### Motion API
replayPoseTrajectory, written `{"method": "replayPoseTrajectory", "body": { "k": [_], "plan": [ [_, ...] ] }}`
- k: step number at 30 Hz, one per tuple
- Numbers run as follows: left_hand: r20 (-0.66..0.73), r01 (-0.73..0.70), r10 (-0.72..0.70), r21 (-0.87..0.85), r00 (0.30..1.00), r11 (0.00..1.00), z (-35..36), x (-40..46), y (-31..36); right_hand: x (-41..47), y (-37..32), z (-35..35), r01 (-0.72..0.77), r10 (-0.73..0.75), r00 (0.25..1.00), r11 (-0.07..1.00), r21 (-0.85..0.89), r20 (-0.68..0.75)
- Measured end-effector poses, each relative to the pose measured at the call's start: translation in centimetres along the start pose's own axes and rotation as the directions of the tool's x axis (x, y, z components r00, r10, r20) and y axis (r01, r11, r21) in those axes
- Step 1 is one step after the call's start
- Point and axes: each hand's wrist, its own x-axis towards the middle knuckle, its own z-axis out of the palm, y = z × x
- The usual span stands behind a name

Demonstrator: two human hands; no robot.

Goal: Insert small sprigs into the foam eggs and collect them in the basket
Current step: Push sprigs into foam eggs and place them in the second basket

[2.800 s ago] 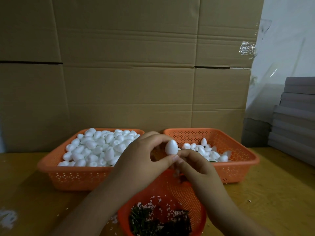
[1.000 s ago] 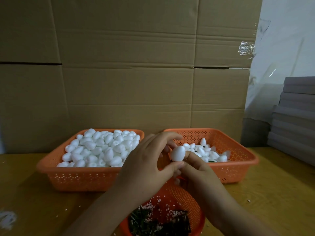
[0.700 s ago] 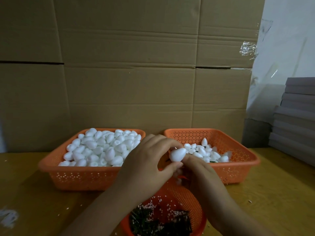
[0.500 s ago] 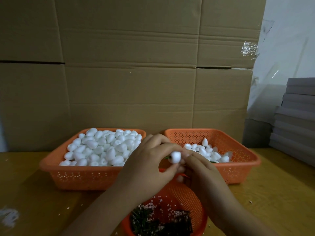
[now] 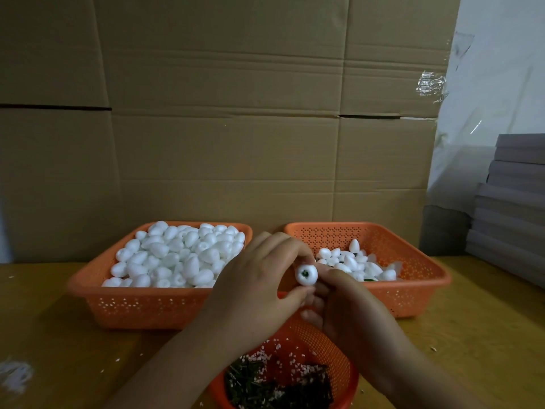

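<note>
White foam egg, one, held up between both hands above the near middle of the desk; blunt end faces the camera and shows a small dark green spot at its centre.

Left hand: fingers and thumb curled round the egg from its left side.

Right hand: fingertips pinch the egg from its right side, the other fingers curled beneath.

Orange basket, left: rectangular, perforated walls, toward the back of the desk, left of centre; heaped to the rim with plain foam eggs.

Orange basket, right: same kind, just beside the first, right of centre; a shallow layer of finished eggs on its floor, with bits of green among them.

Round orange basket: at the near edge, under the wrists; holds dark green sprigs and scattered pale crumbs.

Cardboard sheets: upright along the back edge, behind both rectangular baskets.

Grey boards: stacked flat at the right back corner.

White crumbs: a patch near the left near corner of the desk.
</note>
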Motion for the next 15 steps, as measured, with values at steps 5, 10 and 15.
{"method": "replayPoseTrajectory", "body": {
  "k": [5,10,15],
  "plan": [
    [0.131,0.045,-0.048,0.024,0.990,0.999,0.0,0.1,-1.4,-0.2,-0.5,-1.3,0.144,-0.332,0.887,0.859,-0.491,-0.320],
    [0.050,0.244,-0.251,0.123,0.967,0.962,-0.4,0.0,-4.8,0.4,-1.4,-5.0,0.078,-0.727,0.662,0.312,-0.947,-0.184],
    [0.064,0.413,-0.455,0.322,0.888,0.852,-1.5,-0.7,-8.4,0.7,-0.5,-6.8,-0.088,-0.666,0.736,0.085,-0.993,-0.122]
  ]
}}
